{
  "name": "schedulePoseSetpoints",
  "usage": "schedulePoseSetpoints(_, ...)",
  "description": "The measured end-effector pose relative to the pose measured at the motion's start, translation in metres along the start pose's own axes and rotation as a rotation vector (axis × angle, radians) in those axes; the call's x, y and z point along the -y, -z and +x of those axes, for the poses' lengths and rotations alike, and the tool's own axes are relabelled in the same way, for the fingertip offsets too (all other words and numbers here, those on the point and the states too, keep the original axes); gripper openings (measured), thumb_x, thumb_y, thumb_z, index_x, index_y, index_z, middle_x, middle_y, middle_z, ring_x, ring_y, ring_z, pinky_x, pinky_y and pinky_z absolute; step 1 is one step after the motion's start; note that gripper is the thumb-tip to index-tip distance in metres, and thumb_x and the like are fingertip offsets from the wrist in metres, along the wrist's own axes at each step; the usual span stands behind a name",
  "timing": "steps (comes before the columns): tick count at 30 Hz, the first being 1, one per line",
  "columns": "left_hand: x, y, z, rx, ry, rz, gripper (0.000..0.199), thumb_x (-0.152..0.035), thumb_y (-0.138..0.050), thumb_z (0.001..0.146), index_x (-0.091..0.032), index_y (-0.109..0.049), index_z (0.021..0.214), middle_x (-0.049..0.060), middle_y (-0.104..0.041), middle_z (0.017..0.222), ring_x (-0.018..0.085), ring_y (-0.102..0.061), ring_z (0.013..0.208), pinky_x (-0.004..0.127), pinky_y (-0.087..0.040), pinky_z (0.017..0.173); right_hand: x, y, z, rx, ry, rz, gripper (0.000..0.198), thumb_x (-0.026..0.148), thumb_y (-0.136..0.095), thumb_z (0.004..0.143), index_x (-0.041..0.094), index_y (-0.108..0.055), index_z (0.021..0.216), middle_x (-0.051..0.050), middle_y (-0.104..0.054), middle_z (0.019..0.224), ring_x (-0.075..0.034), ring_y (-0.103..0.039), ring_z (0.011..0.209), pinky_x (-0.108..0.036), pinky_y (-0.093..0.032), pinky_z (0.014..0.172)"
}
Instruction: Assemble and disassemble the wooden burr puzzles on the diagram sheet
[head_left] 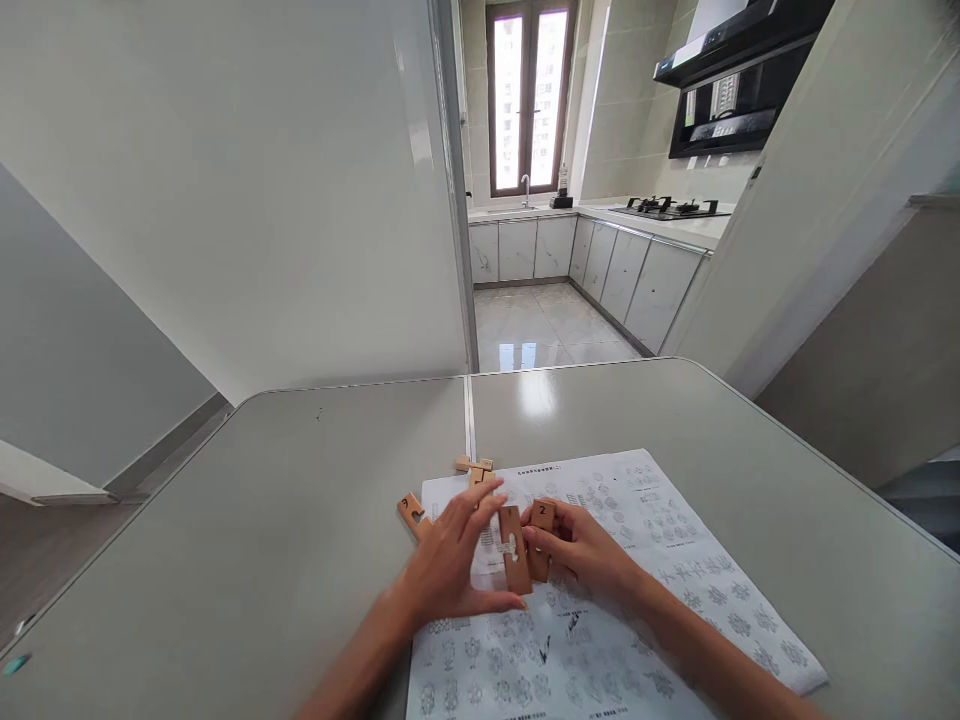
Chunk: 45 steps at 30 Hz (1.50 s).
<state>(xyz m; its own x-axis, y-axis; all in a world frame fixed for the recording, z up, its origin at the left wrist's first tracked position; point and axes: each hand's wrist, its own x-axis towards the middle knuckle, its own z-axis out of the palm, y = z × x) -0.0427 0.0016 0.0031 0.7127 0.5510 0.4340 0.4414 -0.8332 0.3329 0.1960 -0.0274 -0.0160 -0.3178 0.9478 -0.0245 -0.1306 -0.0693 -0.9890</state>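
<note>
My right hand (581, 540) is closed on a notched wooden puzzle piece (541, 565) marked with a 2, thumb in front. Right beside it stands a second wooden piece (516, 570) with a cut-out in its middle, where the printed sheet shows through. My left hand (454, 560) surrounds this second piece with fingers spread, fingertips near its top and thumb near its lower end; firm contact is unclear. Another notched piece (412, 512) with a dark mark lies left of my left hand. Beyond my fingers lie more wooden pieces (474, 464), partly hidden.
A large printed sheet (637, 640) covered in small diagrams lies under my hands on the grey table (262, 560). A seam crosses the tabletop. A white wall or panel (300, 200) rises behind it, and a kitchen with a counter (690, 228) and stove lies beyond.
</note>
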Motion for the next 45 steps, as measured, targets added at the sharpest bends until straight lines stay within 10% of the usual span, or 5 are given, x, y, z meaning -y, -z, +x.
schedulePoseSetpoints(6,0.041,0.024,-0.006,-0.159,0.204,0.181,0.025,-0.039,-0.052,0.103,-0.020,-0.063,0.116,0.011,-0.069,0.114,0.026,-0.064,0.104,0.040,-0.051,0.089,0.005,0.011,0.002,-0.116,-0.071,-0.075,0.043,0.062,-0.065,0.093,0.020,-0.067,0.101,-0.004,-0.073,0.086,-0.009,-0.042,0.048,-0.025,-0.033,0.046)
schedulePoseSetpoints(19,0.076,0.030,-0.020,0.015,0.249,0.388,0.050,-0.036,-0.047,0.100,-0.019,-0.047,0.053,0.001,-0.056,0.058,0.016,-0.047,0.061,0.030,-0.031,0.062,0.010,0.015,0.004,-0.174,-0.068,0.023,0.048,0.067,-0.061,0.094,0.020,-0.066,0.093,-0.004,-0.074,0.092,-0.007,-0.038,0.046,-0.025,-0.028,0.046)
schedulePoseSetpoints(29,0.052,0.024,-0.007,-0.184,0.695,-0.002,0.054,-0.059,-0.037,0.101,-0.021,-0.040,0.062,-0.004,-0.041,0.051,0.012,-0.034,0.050,0.027,-0.027,0.055,0.011,0.015,0.003,-0.095,-0.080,0.199,0.045,0.064,-0.062,0.096,0.019,-0.066,0.101,-0.009,-0.078,0.106,-0.008,-0.050,0.049,-0.026,-0.038,0.048)
schedulePoseSetpoints(34,0.027,0.016,0.011,-0.282,0.967,-0.749,0.062,-0.078,-0.042,0.093,-0.020,-0.063,0.099,-0.007,-0.043,0.057,0.010,-0.029,0.043,0.024,-0.021,0.045,0.008,0.018,0.005,-0.054,-0.105,0.366,0.042,0.050,-0.075,0.092,0.019,-0.067,0.119,-0.009,-0.077,0.106,-0.021,-0.075,0.092,-0.032,-0.059,0.079)
schedulePoseSetpoints(45,0.017,0.014,0.013,-0.079,0.842,-1.311,0.064,-0.045,-0.079,0.084,-0.021,-0.063,0.142,0.006,-0.069,0.091,0.015,-0.060,0.074,0.028,-0.049,0.071,0.004,0.017,0.005,-0.110,-0.104,0.354,0.044,0.060,-0.071,0.092,0.019,-0.065,0.109,-0.008,-0.076,0.101,-0.022,-0.078,0.086,-0.033,-0.061,0.074)
